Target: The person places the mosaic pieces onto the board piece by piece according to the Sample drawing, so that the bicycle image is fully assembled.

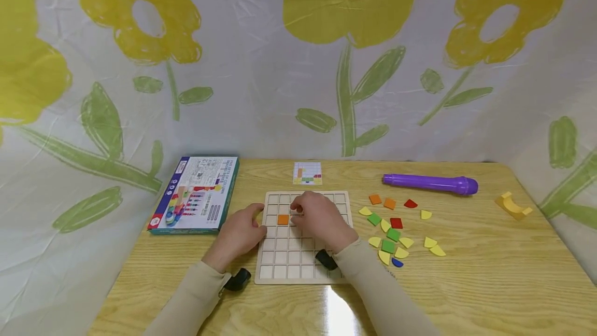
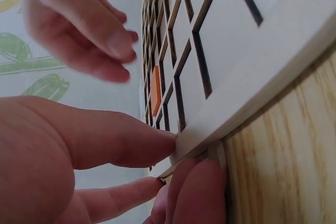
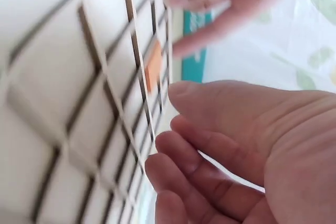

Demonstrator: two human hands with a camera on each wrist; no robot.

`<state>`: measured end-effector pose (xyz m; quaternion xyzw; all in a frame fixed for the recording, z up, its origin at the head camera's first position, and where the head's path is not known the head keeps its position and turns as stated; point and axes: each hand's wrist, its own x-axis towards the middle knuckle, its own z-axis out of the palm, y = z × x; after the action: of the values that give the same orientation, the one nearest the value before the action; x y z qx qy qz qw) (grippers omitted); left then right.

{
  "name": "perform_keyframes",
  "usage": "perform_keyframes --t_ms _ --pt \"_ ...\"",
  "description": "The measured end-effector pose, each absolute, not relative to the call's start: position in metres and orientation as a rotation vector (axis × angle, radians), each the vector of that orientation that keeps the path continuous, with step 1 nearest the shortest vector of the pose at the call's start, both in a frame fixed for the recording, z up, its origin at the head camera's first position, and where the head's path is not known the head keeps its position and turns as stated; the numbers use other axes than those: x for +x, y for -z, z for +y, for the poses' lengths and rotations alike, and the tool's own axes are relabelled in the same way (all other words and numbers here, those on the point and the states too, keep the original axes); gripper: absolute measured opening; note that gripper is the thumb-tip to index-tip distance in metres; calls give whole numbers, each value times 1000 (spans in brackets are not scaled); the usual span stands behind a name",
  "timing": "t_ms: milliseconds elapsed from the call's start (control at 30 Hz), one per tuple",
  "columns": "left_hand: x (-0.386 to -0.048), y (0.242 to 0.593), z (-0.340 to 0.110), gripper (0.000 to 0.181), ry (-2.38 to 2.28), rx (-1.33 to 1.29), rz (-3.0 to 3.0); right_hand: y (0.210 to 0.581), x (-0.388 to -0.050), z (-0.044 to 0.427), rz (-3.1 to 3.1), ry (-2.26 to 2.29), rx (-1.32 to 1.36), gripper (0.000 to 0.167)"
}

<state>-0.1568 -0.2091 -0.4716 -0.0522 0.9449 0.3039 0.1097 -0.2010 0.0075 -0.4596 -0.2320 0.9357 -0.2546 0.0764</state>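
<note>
Pale wooden grid board near the middle of the tabletop; clock positions taken from the board's centre in the head view, 12 at the far side.

Orange square tile at 10 o'clock, lying in a cell: second column from the left, third row from the far edge. Other visible cells bare wood.

Left hand at 9 o'clock. Thumb on top of the board's rim, other fingers bent in at its edge, so the rim is pinched.

Right hand over the board toward 1 o'clock, fingertips near the tile's 3 o'clock side. Fingers loosely bent, thumb slightly apart from them; nothing seen in their hold.

Small patterned card at 12, just beyond the board. Printed box at 10, beyond the left hand. Purple microphone-shaped thing at 2.

Loose pieces scattered around 3 o'clock: orange squares, green squares, red pieces, yellow curved-edge pieces, one blue piece. Yellow arch at 3, well farther out.

Flower-printed cloth behind.
</note>
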Motion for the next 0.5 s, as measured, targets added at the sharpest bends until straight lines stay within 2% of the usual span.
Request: perform_keyframes --t_ms 500 --pt "-158 473 -209 64 -887 -125 2756 463 -209 142 2884 865 -521 26"
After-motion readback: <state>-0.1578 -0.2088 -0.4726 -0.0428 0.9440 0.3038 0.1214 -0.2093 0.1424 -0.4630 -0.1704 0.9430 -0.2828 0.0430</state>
